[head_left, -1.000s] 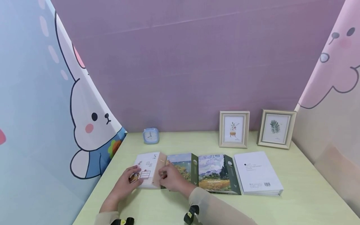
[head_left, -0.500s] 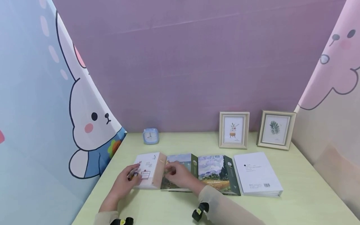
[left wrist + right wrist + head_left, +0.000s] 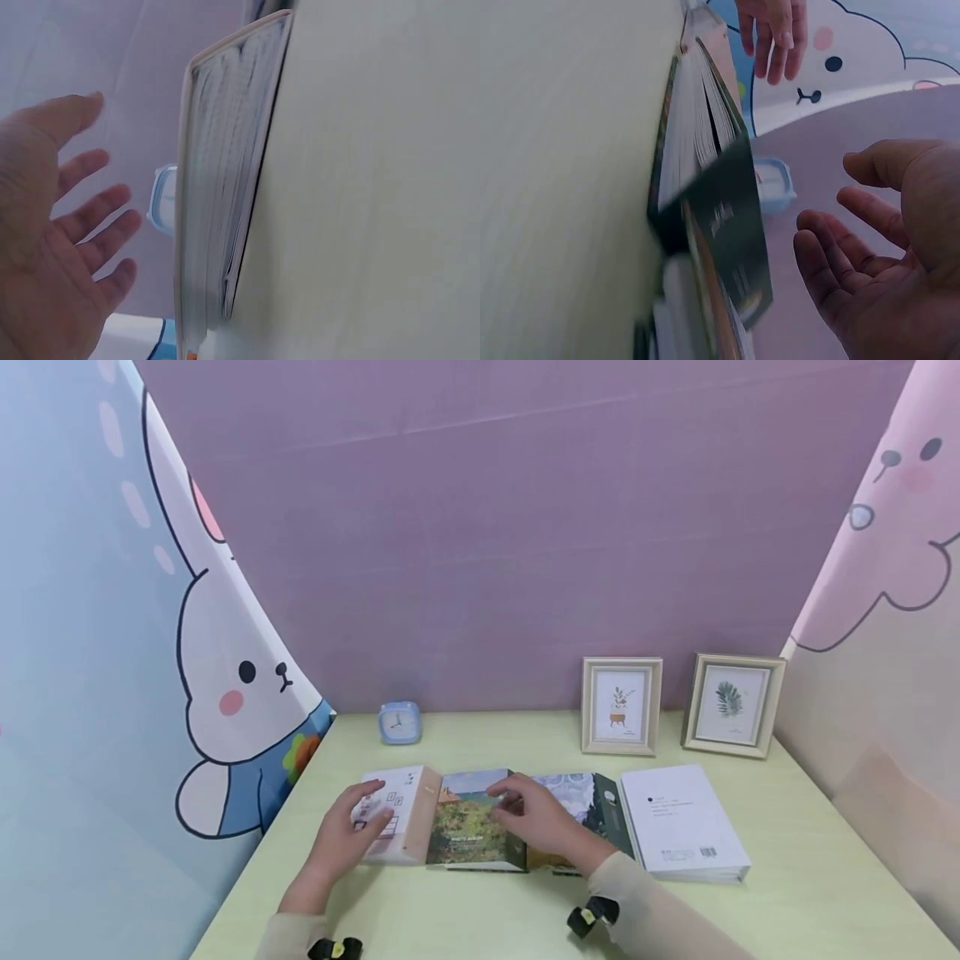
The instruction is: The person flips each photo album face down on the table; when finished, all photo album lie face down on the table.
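My left hand (image 3: 337,842) is held over a white photo album with a pink spine (image 3: 422,814), at the left end of a row. In the left wrist view its fingers are spread and apart from the album's page edges (image 3: 225,150). My right hand (image 3: 546,820) hovers above the row, between an album with a garden picture (image 3: 471,831) and one with a cloudy landscape (image 3: 566,787), which it partly covers. Loosely bent fingers of that hand hold nothing in the right wrist view, where a dark green spine (image 3: 724,217) stands beside it.
A white album (image 3: 682,827) lies at the right end of the row. Behind stand a blue alarm clock (image 3: 400,723) and two picture frames (image 3: 622,707), close to the purple back wall (image 3: 480,568). Printed side walls bound the pale green table (image 3: 465,914).
My right hand has moved right, from the pink spine to over the second and third albums. The left hand has lifted off the white album, its fingers spreading. The albums look unmoved.
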Demonstrator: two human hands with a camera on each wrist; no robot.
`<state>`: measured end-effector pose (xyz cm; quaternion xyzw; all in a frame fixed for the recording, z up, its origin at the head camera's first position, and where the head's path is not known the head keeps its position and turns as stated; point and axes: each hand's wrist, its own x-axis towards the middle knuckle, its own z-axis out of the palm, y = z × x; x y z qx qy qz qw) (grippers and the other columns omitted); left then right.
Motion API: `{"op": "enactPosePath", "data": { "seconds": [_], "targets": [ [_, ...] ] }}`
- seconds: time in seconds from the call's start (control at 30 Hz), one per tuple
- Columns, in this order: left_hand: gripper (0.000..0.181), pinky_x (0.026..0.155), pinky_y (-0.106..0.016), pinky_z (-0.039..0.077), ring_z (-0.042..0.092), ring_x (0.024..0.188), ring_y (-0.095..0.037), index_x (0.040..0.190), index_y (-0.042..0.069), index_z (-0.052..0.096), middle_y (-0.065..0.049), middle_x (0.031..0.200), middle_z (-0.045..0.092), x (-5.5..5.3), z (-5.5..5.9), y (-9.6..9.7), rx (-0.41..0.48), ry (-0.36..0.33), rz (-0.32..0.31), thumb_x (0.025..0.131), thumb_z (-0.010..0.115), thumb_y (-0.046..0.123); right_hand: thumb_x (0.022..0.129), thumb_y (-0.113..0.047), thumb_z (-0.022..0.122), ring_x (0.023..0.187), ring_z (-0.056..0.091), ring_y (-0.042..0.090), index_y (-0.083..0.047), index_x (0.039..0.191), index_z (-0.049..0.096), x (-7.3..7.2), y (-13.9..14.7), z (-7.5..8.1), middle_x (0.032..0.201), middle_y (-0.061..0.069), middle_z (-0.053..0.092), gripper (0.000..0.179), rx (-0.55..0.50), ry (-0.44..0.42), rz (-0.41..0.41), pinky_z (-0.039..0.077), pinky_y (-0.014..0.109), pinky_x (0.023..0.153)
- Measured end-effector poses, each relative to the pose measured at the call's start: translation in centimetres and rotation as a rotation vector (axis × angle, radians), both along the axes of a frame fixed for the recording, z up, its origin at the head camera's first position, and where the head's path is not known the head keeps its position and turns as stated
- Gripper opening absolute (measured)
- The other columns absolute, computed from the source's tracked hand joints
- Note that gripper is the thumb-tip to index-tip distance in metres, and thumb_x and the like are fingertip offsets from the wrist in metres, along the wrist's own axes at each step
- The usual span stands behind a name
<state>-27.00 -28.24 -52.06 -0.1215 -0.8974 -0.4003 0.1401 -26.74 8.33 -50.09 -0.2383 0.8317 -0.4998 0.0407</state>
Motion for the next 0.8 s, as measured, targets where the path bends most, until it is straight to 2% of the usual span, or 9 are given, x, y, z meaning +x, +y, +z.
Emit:
{"op": "enactPosePath", "data": {
  "seconds": [0.17, 0.3, 0.43, 0.53, 0.67, 0.8],
  "targets": [
    [0.065, 0.115, -0.067, 0.037, 0.045, 0.142, -0.044, 0.151, 0.012, 0.054, -0.017, 0.155, 0.049, -0.5, 0.3, 1.0, -0.016, 0.085, -0.027, 0.094, 0.082, 0.029, 0.102, -0.020, 0.070, 0.112, 0.065, 0.024, -0.019, 0.136, 0.066, 0.6, 4.1, 0.0, 0.127, 0.007, 0.063, 0.034, 0.025, 0.072, -0.085, 0.059, 0.039, 0.094],
    [0.074, 0.113, -0.071, 0.036, 0.039, 0.145, -0.046, 0.156, 0.013, 0.048, -0.018, 0.161, 0.041, -0.8, 0.7, 1.7, -0.056, 0.131, -0.023, 0.093, 0.082, 0.033, 0.101, -0.022, 0.074, 0.114, 0.066, 0.029, -0.021, 0.134, 0.067, 1.0, 7.6, 0.2, 0.128, 0.003, 0.063, 0.034, 0.059, 0.182, -0.155, 0.058, 0.048, 0.096],
    [0.078, 0.118, -0.076, 0.021, 0.033, 0.148, -0.049, 0.158, 0.018, 0.046, -0.018, 0.166, 0.032, -1.0, 1.1, 2.2, -0.134, 0.125, -0.008, 0.092, 0.081, 0.043, 0.098, -0.022, 0.077, 0.119, 0.063, 0.034, -0.017, 0.134, 0.068, 1.3, 10.7, 0.5, 0.132, 0.004, 0.062, 0.038, 0.129, 0.288, -0.226, 0.055, 0.057, 0.098],
    [0.081, 0.118, -0.079, 0.008, 0.031, 0.149, -0.051, 0.158, 0.019, 0.046, -0.020, 0.167, 0.031, -1.2, 1.4, 2.4, -0.198, 0.122, -0.016, 0.091, 0.080, 0.049, 0.096, -0.024, 0.080, 0.129, 0.057, 0.039, -0.014, 0.139, 0.065, 1.5, 12.8, 0.6, 0.142, 0.010, 0.057, 0.047, 0.212, 0.315, -0.266, 0.050, 0.064, 0.103],
    [0.085, 0.118, -0.080, 0.006, 0.027, 0.151, -0.049, 0.160, 0.020, 0.044, -0.022, 0.167, 0.029, -1.5, 1.6, 2.4, -0.247, 0.109, -0.012, 0.090, 0.079, 0.053, 0.095, -0.034, 0.080, 0.141, 0.043, 0.049, -0.011, 0.147, 0.058, 1.8, 15.6, 0.3, 0.157, 0.020, 0.044, 0.062, 0.312, 0.307, -0.275, 0.042, 0.073, 0.107],
    [0.088, 0.118, -0.079, 0.003, 0.021, 0.154, -0.047, 0.161, 0.021, 0.042, -0.022, 0.169, 0.025, -1.8, 1.9, 2.0, -0.293, 0.094, 0.008, 0.089, 0.078, 0.057, 0.094, -0.042, 0.080, 0.144, 0.034, 0.055, -0.009, 0.150, 0.054, 2.2, 18.2, 0.1, 0.162, 0.024, 0.035, 0.071, 0.344, 0.322, -0.291, 0.035, 0.078, 0.107]
  ]
}}
